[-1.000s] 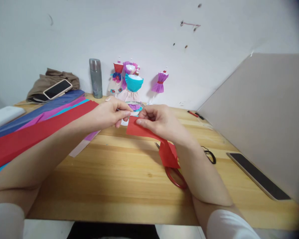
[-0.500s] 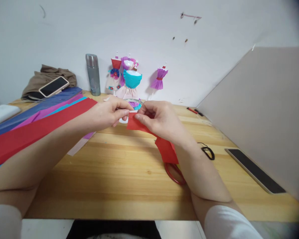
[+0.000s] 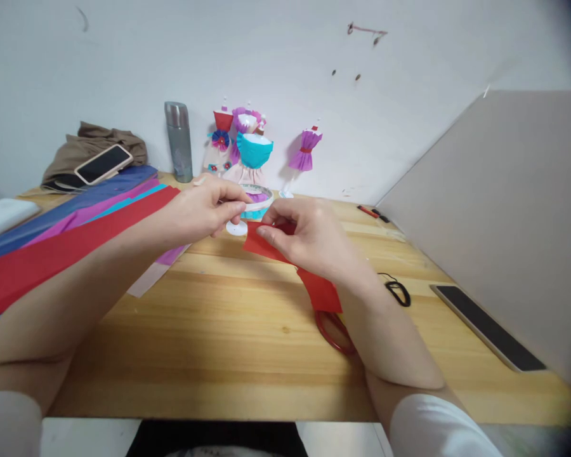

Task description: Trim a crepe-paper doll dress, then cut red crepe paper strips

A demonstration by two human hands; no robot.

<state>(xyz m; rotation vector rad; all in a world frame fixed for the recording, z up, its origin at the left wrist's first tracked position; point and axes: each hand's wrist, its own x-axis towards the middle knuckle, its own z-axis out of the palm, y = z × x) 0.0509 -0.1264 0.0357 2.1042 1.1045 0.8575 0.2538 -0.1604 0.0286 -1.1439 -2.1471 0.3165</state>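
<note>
My right hand point(image 3: 309, 235) pinches a piece of red crepe paper point(image 3: 266, 246) between thumb and fingers. Left of it, my left hand point(image 3: 214, 206) has thumb and forefinger pressed together; whatever they hold is too small to make out. Below those fingertips shows a white disc point(image 3: 236, 228). Just beyond both hands is a roll of white tape point(image 3: 261, 202), with purple and turquoise scraps seen through and below it. More red paper point(image 3: 321, 292) lies under my right wrist; I cannot tell whether it joins the held piece. It partly covers red-handled scissors point(image 3: 334, 333).
Long coloured paper strips point(image 3: 76, 254) lie under my left forearm. Along the wall stand a grey flask point(image 3: 178, 143) and several small dress forms point(image 3: 254, 152). A phone point(image 3: 105, 165) rests against brown cloth point(image 3: 92, 143). To the right are a black cord loop point(image 3: 398, 293) and a dark slab point(image 3: 488, 327).
My left hand has drawn slightly left, away from the red paper. The paper's free end has dropped a little, and the tape roll and white disc show more fully.
</note>
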